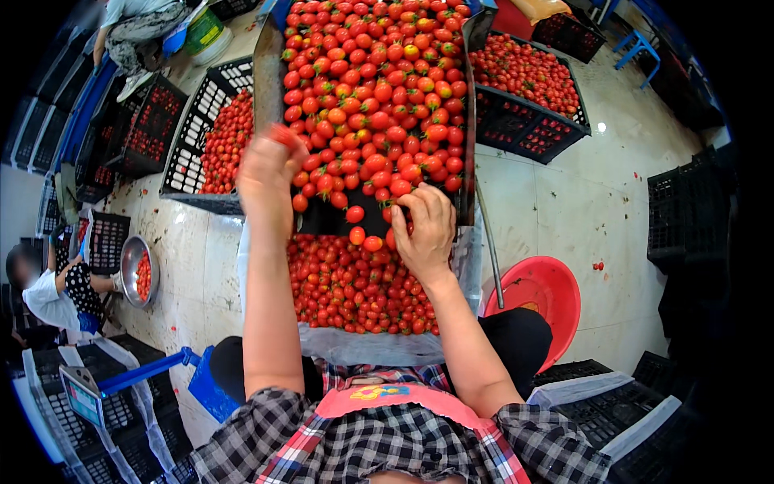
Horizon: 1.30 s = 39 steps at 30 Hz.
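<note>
A sloping dark tray [270, 89] with raised sides holds many red cherry tomatoes [379, 89], some orange and some with green stems. My left hand [270, 173], blurred, is over the tray's left side, closed on a red cherry tomato [282, 135]. At the lower right of the tray, my right hand [429, 230] is curled among the tomatoes, with red showing between thumb and fingers; its palm side is hidden. A few loose tomatoes lie at the tray's lower lip [326, 218]. Below it, a lined container [363, 347] in front of me holds more cherry tomatoes.
Black crates of tomatoes flank the tray, at left [184, 161] and right [528, 133]. A red basin [556, 298] stands by my right knee, near a metal rod [489, 250]. A blue-armed scale [85, 395] is at lower left. Two other people sit at left, one by a metal bowl [129, 270].
</note>
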Tool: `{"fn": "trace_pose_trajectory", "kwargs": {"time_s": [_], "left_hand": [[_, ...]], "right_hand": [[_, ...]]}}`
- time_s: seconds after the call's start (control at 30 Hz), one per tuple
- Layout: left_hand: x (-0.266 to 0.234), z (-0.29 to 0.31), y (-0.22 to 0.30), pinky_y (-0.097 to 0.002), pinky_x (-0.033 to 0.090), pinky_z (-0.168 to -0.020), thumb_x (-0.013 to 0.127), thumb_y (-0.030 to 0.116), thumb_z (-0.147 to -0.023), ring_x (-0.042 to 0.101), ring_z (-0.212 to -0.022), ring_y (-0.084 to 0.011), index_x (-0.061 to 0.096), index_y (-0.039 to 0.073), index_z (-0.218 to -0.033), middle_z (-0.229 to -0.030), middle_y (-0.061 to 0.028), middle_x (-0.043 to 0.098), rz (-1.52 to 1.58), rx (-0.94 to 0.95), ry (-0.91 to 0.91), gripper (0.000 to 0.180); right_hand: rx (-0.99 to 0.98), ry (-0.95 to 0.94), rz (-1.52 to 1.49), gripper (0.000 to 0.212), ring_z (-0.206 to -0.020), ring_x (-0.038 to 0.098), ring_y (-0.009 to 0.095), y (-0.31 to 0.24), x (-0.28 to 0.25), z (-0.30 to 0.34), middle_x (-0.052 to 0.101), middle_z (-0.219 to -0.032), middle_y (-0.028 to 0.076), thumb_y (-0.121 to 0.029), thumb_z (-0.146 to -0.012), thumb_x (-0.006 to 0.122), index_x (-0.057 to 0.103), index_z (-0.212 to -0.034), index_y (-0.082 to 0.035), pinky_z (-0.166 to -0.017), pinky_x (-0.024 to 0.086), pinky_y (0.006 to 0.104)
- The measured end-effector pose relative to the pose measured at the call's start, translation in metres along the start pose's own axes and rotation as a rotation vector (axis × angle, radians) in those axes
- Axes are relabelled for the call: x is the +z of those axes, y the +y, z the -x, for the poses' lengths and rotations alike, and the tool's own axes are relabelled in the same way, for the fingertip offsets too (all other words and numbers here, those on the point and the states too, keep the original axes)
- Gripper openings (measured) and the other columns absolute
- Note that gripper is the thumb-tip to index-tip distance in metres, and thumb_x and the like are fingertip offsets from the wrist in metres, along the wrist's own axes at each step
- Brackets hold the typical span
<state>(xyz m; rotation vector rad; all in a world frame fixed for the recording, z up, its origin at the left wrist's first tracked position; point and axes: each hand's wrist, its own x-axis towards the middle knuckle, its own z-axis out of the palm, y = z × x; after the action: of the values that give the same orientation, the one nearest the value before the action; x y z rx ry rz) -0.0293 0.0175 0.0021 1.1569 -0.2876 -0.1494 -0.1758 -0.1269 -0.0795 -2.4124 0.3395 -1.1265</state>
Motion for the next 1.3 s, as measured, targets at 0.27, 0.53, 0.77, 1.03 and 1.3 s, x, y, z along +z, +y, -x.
{"fn": "trace_pose_trajectory", "kwargs": {"time_s": [0.27, 0.53, 0.77, 1.03, 1.3], "left_hand": [[-0.013, 0.013, -0.042, -0.0358, 0.044, -0.087, 0.069, 0.012, -0.080, 0.054, -0.092, -0.0292, 0.065, 0.005, -0.102, -0.095, -0.0104, 0.062, -1.232, 0.562, -0.245, 0.024], [0.019, 0.002, -0.058, -0.0451, 0.033, -0.100, 0.065, 0.024, -0.084, 0.040, -0.118, -0.0353, 0.057, 0.014, -0.122, -0.125, -0.0158, 0.047, -1.352, 0.594, -0.072, 0.040], [0.027, 0.037, -0.068, -0.0534, 0.018, -0.109, 0.062, 0.034, -0.087, 0.027, -0.133, -0.0343, 0.053, 0.023, -0.130, -0.142, -0.0114, 0.035, -1.445, 0.568, -0.378, 0.045], [0.015, 0.029, -0.063, -0.0488, 0.027, -0.105, 0.064, 0.023, -0.086, 0.038, -0.125, -0.0363, 0.061, 0.006, -0.112, -0.130, -0.0196, 0.045, -1.209, 0.619, 0.032, 0.030], [0.110, -0.001, -0.086, -0.0589, 0.015, -0.109, 0.061, 0.041, -0.085, 0.020, -0.140, -0.0322, 0.048, 0.024, -0.135, -0.146, -0.0050, 0.036, -1.372, 0.646, -0.521, 0.054]], "right_hand": [[0.104, 0.060, -0.031, 0.025, -0.117, 0.043, 0.033, -0.005, 0.000, -0.001, 0.048, -0.117, 0.012, -0.014, -0.081, 0.066, 0.059, -0.104, -0.007, -0.100, 0.036, 0.0449], [0.092, 0.019, 0.036, 0.040, -0.127, 0.036, 0.039, -0.010, 0.000, -0.007, 0.043, -0.130, 0.017, -0.017, -0.082, 0.065, 0.054, -0.119, -0.007, -0.103, 0.033, 0.0483], [0.106, -0.102, 0.072, 0.044, -0.132, 0.029, 0.043, 0.002, -0.005, 0.001, 0.036, -0.137, 0.021, -0.027, -0.085, 0.065, 0.052, -0.122, -0.007, -0.108, 0.028, 0.0510], [0.013, -0.118, 0.025, 0.040, -0.120, 0.042, 0.032, -0.008, -0.001, -0.001, 0.048, -0.123, 0.013, -0.031, -0.081, 0.068, 0.058, -0.112, -0.007, -0.107, 0.028, 0.0503], [0.141, -0.026, 0.059, 0.062, -0.132, 0.032, 0.040, -0.005, 0.002, 0.002, 0.042, -0.134, 0.023, -0.031, -0.082, 0.066, 0.044, -0.127, 0.005, -0.109, 0.021, 0.0546]]}}
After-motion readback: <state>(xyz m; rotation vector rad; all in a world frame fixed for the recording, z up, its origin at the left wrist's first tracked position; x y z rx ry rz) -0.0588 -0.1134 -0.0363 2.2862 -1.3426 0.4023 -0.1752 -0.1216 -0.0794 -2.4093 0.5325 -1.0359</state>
